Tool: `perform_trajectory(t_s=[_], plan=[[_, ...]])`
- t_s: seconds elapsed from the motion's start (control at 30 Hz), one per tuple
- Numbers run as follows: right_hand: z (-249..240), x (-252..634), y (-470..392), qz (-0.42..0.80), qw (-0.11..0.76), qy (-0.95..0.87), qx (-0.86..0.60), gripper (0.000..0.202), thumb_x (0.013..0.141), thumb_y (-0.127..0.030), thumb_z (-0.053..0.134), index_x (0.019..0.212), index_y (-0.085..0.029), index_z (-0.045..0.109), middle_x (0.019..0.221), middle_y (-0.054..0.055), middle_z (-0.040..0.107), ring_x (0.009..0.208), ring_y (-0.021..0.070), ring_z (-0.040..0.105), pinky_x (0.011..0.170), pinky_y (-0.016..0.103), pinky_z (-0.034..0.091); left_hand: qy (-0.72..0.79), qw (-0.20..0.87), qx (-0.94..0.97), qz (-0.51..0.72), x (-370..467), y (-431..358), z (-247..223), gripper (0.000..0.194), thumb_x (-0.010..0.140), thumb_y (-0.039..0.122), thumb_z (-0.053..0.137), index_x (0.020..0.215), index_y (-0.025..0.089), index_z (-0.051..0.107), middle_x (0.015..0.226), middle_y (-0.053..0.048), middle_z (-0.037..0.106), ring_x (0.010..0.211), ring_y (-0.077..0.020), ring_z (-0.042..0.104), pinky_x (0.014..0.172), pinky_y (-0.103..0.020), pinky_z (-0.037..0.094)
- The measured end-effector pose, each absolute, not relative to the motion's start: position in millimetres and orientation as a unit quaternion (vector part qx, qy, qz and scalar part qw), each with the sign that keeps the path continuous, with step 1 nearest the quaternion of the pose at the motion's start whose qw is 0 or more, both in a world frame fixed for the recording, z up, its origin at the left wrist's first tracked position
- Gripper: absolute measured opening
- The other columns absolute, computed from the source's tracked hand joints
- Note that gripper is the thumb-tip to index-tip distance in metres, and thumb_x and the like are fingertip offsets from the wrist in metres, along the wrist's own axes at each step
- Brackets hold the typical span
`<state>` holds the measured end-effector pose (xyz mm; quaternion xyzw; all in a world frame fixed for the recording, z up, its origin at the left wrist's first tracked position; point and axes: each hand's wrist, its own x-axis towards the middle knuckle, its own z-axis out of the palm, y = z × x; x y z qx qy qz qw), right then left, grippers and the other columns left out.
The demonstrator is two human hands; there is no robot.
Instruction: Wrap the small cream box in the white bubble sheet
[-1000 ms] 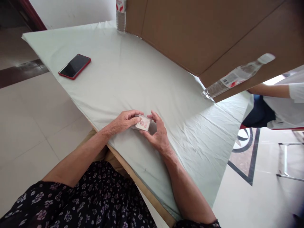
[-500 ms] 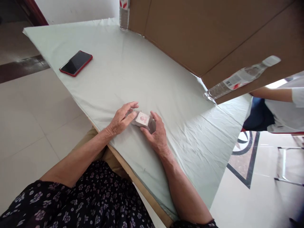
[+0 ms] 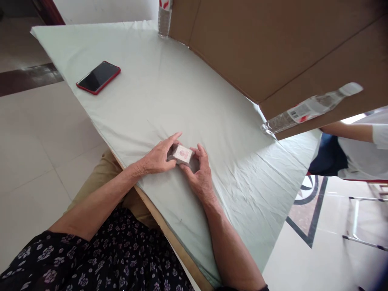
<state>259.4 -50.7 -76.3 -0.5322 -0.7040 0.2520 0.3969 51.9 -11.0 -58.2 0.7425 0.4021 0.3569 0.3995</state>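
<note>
A small, thick stack that looks like a deck of playing cards (image 3: 183,154) lies between my hands near the table's front edge. Its pale top carries a pinkish printed figure, and its sides are grey. My left hand (image 3: 162,155) holds the deck's left end, thumb toward me and fingers on the far side. At the right end, my right hand (image 3: 200,171) curves around it, its thumb at the near corner and its fingertips at the far one. The fingers partly hide both ends.
A pale green cloth (image 3: 136,97) covers the table. A phone in a red case (image 3: 98,76) lies at the left. A large cardboard panel (image 3: 257,44) stands across the far side, with plastic bottles (image 3: 312,107) against it. Another person's arm (image 3: 348,130) shows behind the panel.
My left hand has shifted from having its thumb over the top of the deck to gripping its left end from the sides. My right hand stays at the right end. The view has tilted slightly.
</note>
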Motion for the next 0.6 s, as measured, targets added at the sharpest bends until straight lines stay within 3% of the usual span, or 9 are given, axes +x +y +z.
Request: perform_trajectory(t_s=[0.17, 0.37, 0.5, 0.6], plan=[[-74, 254, -49, 0.205, 0.394, -0.717, -0.537, 0.074, 0.092, -0.031, 0.069, 0.157, -0.031, 0.033, 0.141, 0.013, 0.064, 0.130, 0.0292, 0.061, 0.110, 0.054, 0.048, 0.390, 0.309, 0.769, 0.401, 54, -13, -60, 0.086, 0.075, 0.014, 0.060, 0.157, 0.018, 0.033, 0.128, -0.012, 0.063, 0.117, -0.0252, 0.060, 0.105, -0.040, 0.048], [-71, 252, -48, 0.197, 0.356, -0.727, -0.554, 0.071, 0.093, -0.030, 0.066, 0.156, -0.029, 0.035, 0.145, 0.014, 0.062, 0.134, 0.0307, 0.059, 0.112, 0.055, 0.047, 0.408, 0.284, 0.781, 0.379, 55, -11, -63, 0.081, 0.078, 0.018, 0.058, 0.155, 0.013, 0.034, 0.131, -0.017, 0.060, 0.119, -0.0301, 0.057, 0.106, -0.046, 0.046], [-71, 256, -50, 0.218, 0.407, -0.698, -0.548, 0.071, 0.091, -0.041, 0.069, 0.155, -0.028, 0.038, 0.152, 0.015, 0.054, 0.137, 0.0309, 0.056, 0.112, 0.056, 0.047, 0.412, 0.281, 0.776, 0.386, 54, -12, -63, 0.083, 0.076, 0.022, 0.061, 0.154, 0.014, 0.035, 0.132, -0.017, 0.059, 0.123, -0.0326, 0.055, 0.108, -0.049, 0.044], [-66, 258, -48, 0.203, 0.437, -0.689, -0.541, 0.052, 0.095, -0.041, 0.065, 0.144, -0.028, 0.052, 0.145, 0.013, 0.060, 0.132, 0.0281, 0.060, 0.108, 0.053, 0.050, 0.428, 0.267, 0.765, 0.400, 54, -13, -62, 0.082, 0.075, 0.023, 0.060, 0.153, 0.015, 0.037, 0.130, -0.016, 0.061, 0.122, -0.0323, 0.055, 0.109, -0.051, 0.042]])
